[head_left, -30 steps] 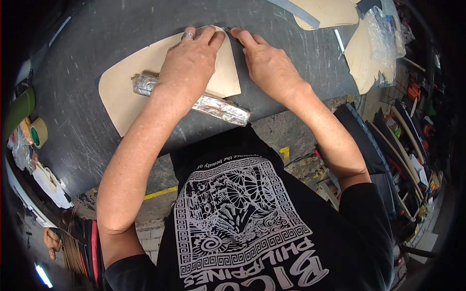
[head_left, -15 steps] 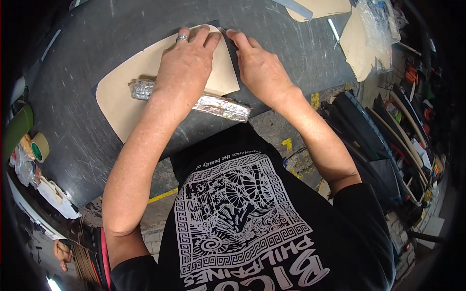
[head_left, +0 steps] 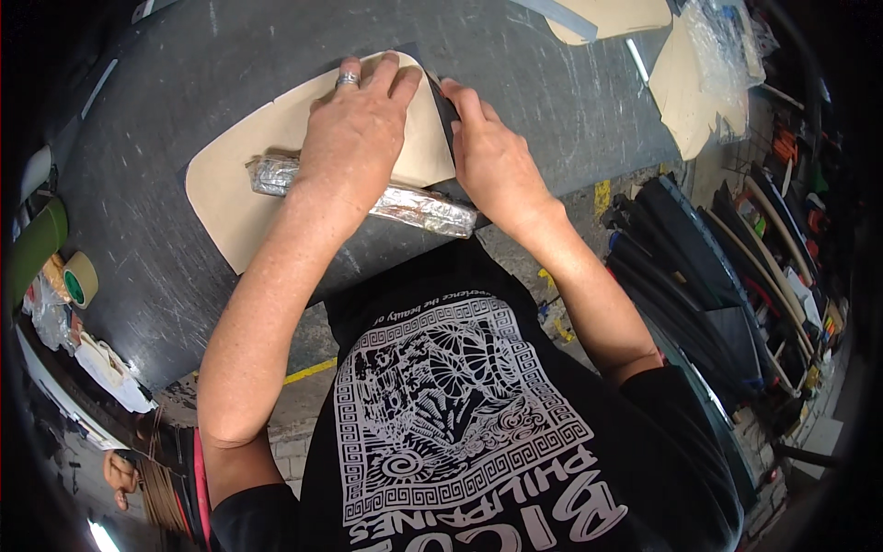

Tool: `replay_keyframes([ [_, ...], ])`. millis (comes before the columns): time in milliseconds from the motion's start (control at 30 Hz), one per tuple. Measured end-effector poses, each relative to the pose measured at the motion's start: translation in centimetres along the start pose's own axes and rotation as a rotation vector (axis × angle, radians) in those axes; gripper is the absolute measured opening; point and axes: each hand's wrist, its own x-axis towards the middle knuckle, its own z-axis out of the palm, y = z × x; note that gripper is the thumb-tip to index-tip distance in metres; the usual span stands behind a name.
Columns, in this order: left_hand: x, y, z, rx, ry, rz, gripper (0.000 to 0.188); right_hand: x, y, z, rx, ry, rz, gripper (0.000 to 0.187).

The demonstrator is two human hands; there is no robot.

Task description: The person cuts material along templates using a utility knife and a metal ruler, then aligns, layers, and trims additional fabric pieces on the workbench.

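Note:
My left hand (head_left: pixel 359 138) lies flat on a tan, round-cornered sheet (head_left: pixel 244 152), fingers stretched toward its far edge, with a ring on one finger. Under the tan sheet, dark material (head_left: pixel 443 115) peeks out along the far and right edges. My right hand (head_left: pixel 497 161) is closed beside the right edge of the sheet. A small dark tip shows by its fingertips, but what it grips is mostly hidden. A foil-wrapped bar (head_left: pixel 423 209) lies across the near part of the sheet, partly behind my left wrist.
The dark worktop (head_left: pixel 120 230) carries tape rolls (head_left: pixel 80 280) at the left. Tan offcuts (head_left: pixel 681 101), clear plastic (head_left: pixel 722 64), a white stick (head_left: pixel 636 60) and a grey straight strip (head_left: pixel 561 17) lie at the far right. Dark rolled sheets (head_left: pixel 681 276) stand beyond the table's right end.
My right hand has slid a short way toward me along the right edge of the tan sheet. My left hand stays pressed on the sheet, and the foil-wrapped bar keeps its place.

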Motion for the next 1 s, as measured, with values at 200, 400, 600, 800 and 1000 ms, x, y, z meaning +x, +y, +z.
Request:
replay_keyframes([
  [200,-0.1,1.6,1.7,-0.171,0.147,0.028,0.058,0.8,3.4,-3.9,0.022,0.137,-0.316,0.04],
  [400,0.7,2.2,1.6,-0.239,0.156,0.049,0.06,7.0,5.6,-7.7,-0.283,-0.072,-0.584,0.042],
  [600,1.0,3.3,1.7,-0.219,0.138,0.05,0.061,7.7,6.2,-9.0,-0.401,-0.156,-0.662,0.043],
  [800,0.8,3.8,1.6,-0.194,0.141,0.075,0.06,6.8,7.2,-8.7,-0.427,-0.139,-0.676,0.043],
  [1000,0.6,4.2,1.4,-0.189,0.138,0.08,0.059,6.0,6.9,-9.1,-0.477,-0.168,-0.614,0.046],
])
